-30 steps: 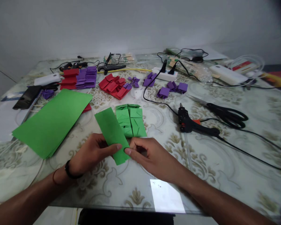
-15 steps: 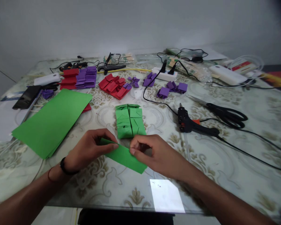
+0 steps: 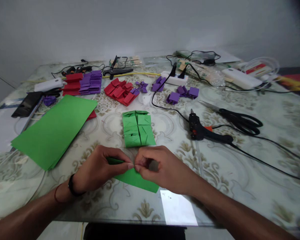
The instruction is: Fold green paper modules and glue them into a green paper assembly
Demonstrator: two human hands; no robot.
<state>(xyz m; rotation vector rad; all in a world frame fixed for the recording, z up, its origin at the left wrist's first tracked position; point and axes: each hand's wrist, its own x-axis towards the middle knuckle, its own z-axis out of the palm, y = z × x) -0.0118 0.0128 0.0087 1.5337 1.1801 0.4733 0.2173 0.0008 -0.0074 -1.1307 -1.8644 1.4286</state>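
A strip of green paper (image 3: pixel 140 181) is pinched along its upper edge by both hands, just above the table near its front. My left hand (image 3: pixel 107 163) grips it between thumb and fingers, hiding its left part. My right hand (image 3: pixel 157 165) pinches the same edge, its fingertips almost touching those of the left. Just beyond the hands lies a block of folded green paper pieces (image 3: pixel 139 129), set in two columns. To the left rests a stack of flat green paper sheets (image 3: pixel 56 131).
Right of the hands lie a black glue gun (image 3: pixel 202 130) and black-handled scissors (image 3: pixel 236 119), with cords trailing rightward. Red folded paper (image 3: pixel 121 92) and purple folded pieces (image 3: pixel 173 97) sit farther back. A white power strip (image 3: pixel 176 78) stands behind them; a black phone (image 3: pixel 27 104) is at left.
Both hands have come closer together along the paper's edge, the left moving right and the right slightly left. The green strip has shifted slightly toward me.
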